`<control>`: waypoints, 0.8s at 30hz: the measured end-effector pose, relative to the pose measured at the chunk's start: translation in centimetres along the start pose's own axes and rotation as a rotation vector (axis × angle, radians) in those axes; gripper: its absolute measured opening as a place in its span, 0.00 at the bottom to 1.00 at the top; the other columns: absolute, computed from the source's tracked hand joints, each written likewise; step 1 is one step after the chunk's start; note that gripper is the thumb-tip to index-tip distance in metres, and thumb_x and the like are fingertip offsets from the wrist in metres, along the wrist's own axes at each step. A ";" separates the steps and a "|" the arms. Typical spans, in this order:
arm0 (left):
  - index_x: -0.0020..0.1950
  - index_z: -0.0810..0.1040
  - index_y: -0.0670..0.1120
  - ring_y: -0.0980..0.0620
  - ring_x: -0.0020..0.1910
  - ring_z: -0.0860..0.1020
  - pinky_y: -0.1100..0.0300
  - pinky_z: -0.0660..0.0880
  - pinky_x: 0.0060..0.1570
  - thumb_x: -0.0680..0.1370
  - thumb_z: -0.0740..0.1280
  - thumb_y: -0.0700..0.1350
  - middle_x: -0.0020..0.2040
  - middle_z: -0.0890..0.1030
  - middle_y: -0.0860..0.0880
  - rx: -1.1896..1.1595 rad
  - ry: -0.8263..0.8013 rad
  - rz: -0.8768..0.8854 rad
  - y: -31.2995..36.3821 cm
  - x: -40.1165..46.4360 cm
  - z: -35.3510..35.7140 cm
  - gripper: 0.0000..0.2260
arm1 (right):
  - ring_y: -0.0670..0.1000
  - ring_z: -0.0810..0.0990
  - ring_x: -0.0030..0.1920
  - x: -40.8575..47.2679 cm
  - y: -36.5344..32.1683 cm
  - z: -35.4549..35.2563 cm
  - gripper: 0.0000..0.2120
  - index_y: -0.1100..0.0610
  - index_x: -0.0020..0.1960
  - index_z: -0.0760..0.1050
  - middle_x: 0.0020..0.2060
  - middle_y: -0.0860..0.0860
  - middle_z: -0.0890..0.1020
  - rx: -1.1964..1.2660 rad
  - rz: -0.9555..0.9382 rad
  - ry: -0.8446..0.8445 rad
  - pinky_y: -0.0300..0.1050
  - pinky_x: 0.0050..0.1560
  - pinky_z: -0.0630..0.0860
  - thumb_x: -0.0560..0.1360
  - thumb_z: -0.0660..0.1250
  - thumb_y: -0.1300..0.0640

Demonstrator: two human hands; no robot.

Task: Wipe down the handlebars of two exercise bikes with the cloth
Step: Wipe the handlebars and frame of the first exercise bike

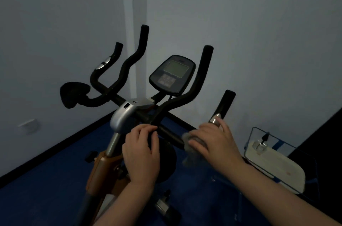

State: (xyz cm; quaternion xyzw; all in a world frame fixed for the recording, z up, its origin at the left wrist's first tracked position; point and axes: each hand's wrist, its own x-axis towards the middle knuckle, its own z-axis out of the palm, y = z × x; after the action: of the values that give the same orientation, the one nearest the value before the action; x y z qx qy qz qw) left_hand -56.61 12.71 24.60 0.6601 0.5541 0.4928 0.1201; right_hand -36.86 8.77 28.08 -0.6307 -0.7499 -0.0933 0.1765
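Note:
An exercise bike with black foam handlebars (196, 85) fills the middle of the head view, with a grey console (172, 76) between the upright grips. My left hand (141, 153) is wrapped around the near end of the inner right bar. My right hand (212, 138) presses a grey cloth (192, 151) around the right cross bar, just below the silver pulse sensor (215, 119). Part of the cloth hangs under my palm. Only one bike is in view.
An orange frame and silver stem (112, 144) run down below the bars. Black elbow pad (74, 96) at left. A wire basket with a white tray (273, 163) stands on the blue floor at right. Walls meet in a corner behind the bike.

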 end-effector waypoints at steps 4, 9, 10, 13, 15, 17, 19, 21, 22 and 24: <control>0.51 0.79 0.48 0.56 0.47 0.74 0.52 0.74 0.45 0.77 0.60 0.49 0.51 0.77 0.52 0.069 0.061 0.008 -0.2 -0.2 0.4 0.11 | 0.47 0.81 0.41 1.4 -0.6 1.7 0.17 0.52 0.46 0.80 0.36 0.46 0.82 -0.046 -0.111 -0.062 0.49 0.70 0.60 0.77 0.57 0.43; 0.50 0.79 0.48 0.56 0.48 0.74 0.51 0.75 0.47 0.76 0.60 0.50 0.51 0.76 0.52 0.049 0.123 -0.034 0.2 -0.4 0.4 0.11 | 0.56 0.79 0.51 7.8 -3.6 2.5 0.21 0.55 0.56 0.74 0.50 0.55 0.81 0.037 -0.031 -0.416 0.48 0.43 0.71 0.81 0.49 0.42; 0.50 0.79 0.48 0.56 0.48 0.74 0.51 0.75 0.47 0.76 0.60 0.50 0.51 0.76 0.53 0.046 0.129 -0.046 0.2 -0.5 0.4 0.11 | 0.56 0.78 0.52 8.6 -3.7 2.5 0.21 0.55 0.57 0.74 0.51 0.55 0.80 0.056 -0.042 -0.448 0.49 0.44 0.73 0.82 0.49 0.43; 0.50 0.78 0.48 0.55 0.48 0.75 0.49 0.76 0.47 0.76 0.62 0.49 0.50 0.75 0.54 0.049 0.134 -0.071 0.1 -0.6 0.5 0.08 | 0.55 0.74 0.57 8.3 -2.7 3.0 0.23 0.55 0.63 0.71 0.56 0.54 0.76 -0.013 -0.078 -0.437 0.50 0.52 0.71 0.81 0.48 0.42; 0.50 0.78 0.49 0.55 0.48 0.75 0.49 0.76 0.47 0.76 0.62 0.49 0.50 0.75 0.55 0.046 0.134 -0.085 -0.1 -0.5 0.5 0.07 | 0.54 0.70 0.62 6.5 -1.8 2.7 0.25 0.56 0.71 0.63 0.62 0.53 0.71 -0.006 -0.108 -0.270 0.47 0.59 0.69 0.80 0.53 0.43; 0.49 0.78 0.49 0.56 0.48 0.75 0.50 0.76 0.47 0.76 0.62 0.49 0.50 0.75 0.55 0.045 0.135 -0.088 -0.1 -0.5 0.6 0.07 | 0.52 0.73 0.61 4.8 -1.4 2.1 0.23 0.55 0.71 0.64 0.62 0.51 0.72 0.143 -0.187 -0.123 0.41 0.59 0.68 0.79 0.61 0.48; 0.48 0.78 0.49 0.57 0.48 0.74 0.51 0.75 0.48 0.76 0.61 0.50 0.49 0.75 0.55 0.043 0.132 -0.080 0.0 -0.6 0.7 0.09 | 0.49 0.75 0.58 3.9 -1.6 1.9 0.19 0.52 0.69 0.66 0.62 0.48 0.73 0.223 -0.184 -0.164 0.37 0.55 0.68 0.79 0.60 0.49; 0.48 0.78 0.49 0.57 0.48 0.74 0.52 0.75 0.48 0.76 0.60 0.50 0.49 0.75 0.55 0.026 0.129 -0.071 -0.2 -0.5 0.6 0.09 | 0.49 0.76 0.55 4.1 -2.2 2.3 0.19 0.51 0.69 0.65 0.62 0.48 0.74 0.166 -0.112 -0.288 0.41 0.52 0.70 0.81 0.55 0.45; 0.48 0.78 0.49 0.57 0.48 0.74 0.52 0.75 0.47 0.76 0.61 0.50 0.49 0.75 0.55 0.015 0.121 -0.067 -0.4 -0.5 0.5 0.09 | 0.50 0.77 0.53 4.9 -2.7 2.6 0.18 0.51 0.66 0.67 0.60 0.49 0.76 0.117 -0.082 -0.349 0.44 0.49 0.72 0.81 0.53 0.45; 0.47 0.78 0.48 0.57 0.47 0.74 0.51 0.75 0.46 0.76 0.61 0.49 0.48 0.76 0.55 0.003 0.130 -0.058 -0.2 -0.5 0.6 0.08 | 0.54 0.78 0.50 6.9 -3.0 3.3 0.17 0.54 0.58 0.71 0.53 0.53 0.78 0.097 -0.063 -0.410 0.48 0.46 0.72 0.82 0.50 0.45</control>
State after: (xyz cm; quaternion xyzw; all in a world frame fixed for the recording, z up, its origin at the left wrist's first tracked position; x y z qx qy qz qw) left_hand -56.25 12.63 23.89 0.6107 0.5803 0.5300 0.0972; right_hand -41.30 15.74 27.95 -0.6033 -0.7932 0.0678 0.0476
